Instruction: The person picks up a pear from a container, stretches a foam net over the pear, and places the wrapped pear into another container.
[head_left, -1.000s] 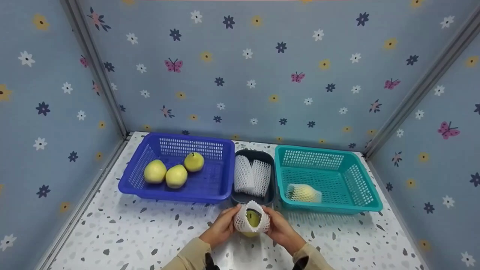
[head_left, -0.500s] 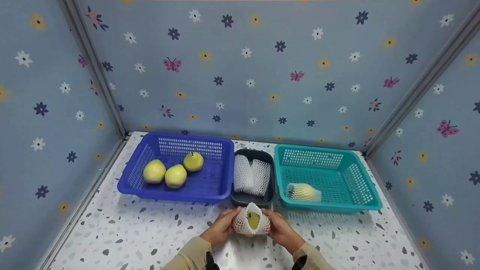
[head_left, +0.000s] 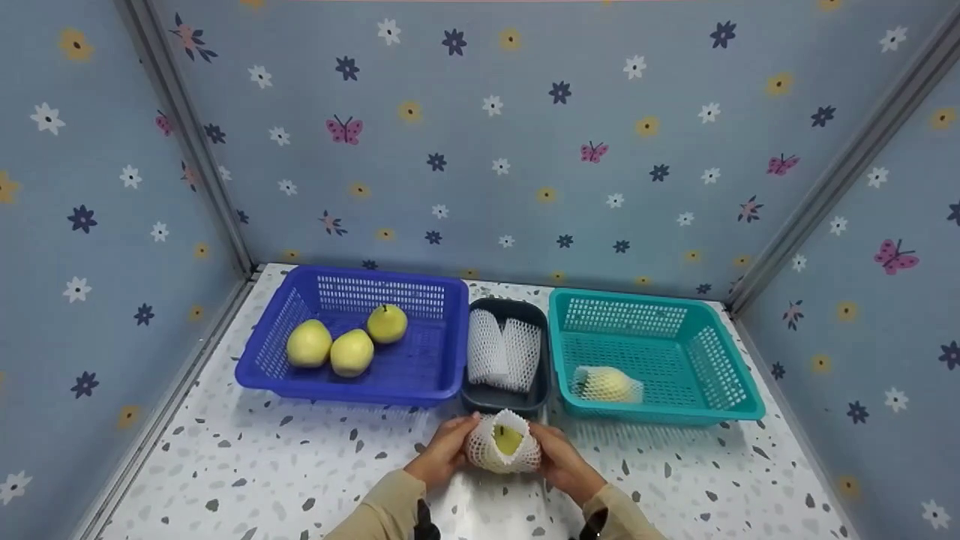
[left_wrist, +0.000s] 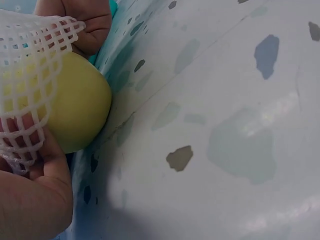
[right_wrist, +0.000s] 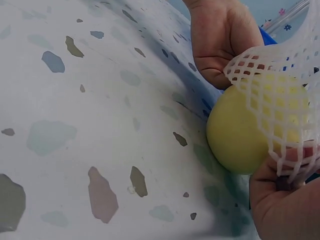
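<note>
A yellow-green pear (head_left: 508,439) stands close over the table at the front middle, partly inside a white foam net sleeve (head_left: 484,450). Its stem end shows through the sleeve's upper opening. In the left wrist view, the bare lower part of the pear (left_wrist: 85,107) bulges out below the net edge. My left hand (head_left: 444,452) grips the sleeve at its left side, some fingers inside the mesh. From the right, my right hand (head_left: 562,459) holds the net's edge (right_wrist: 280,125) with thumb and fingers, some of them hidden behind the mesh.
A blue basket (head_left: 420,394) at left holds three bare pears (head_left: 352,352). Behind my hands, a dark bin (head_left: 517,401) contains white net sleeves (head_left: 521,352). The teal basket (head_left: 675,414) at right holds a net-wrapped pear (head_left: 609,385). Patterned walls (head_left: 480,112) enclose the table.
Both hands have drawn the net sleeve down over the pear. In the head view, the yellow strip below the net has vanished, and more of the stem end shows through the opening.
</note>
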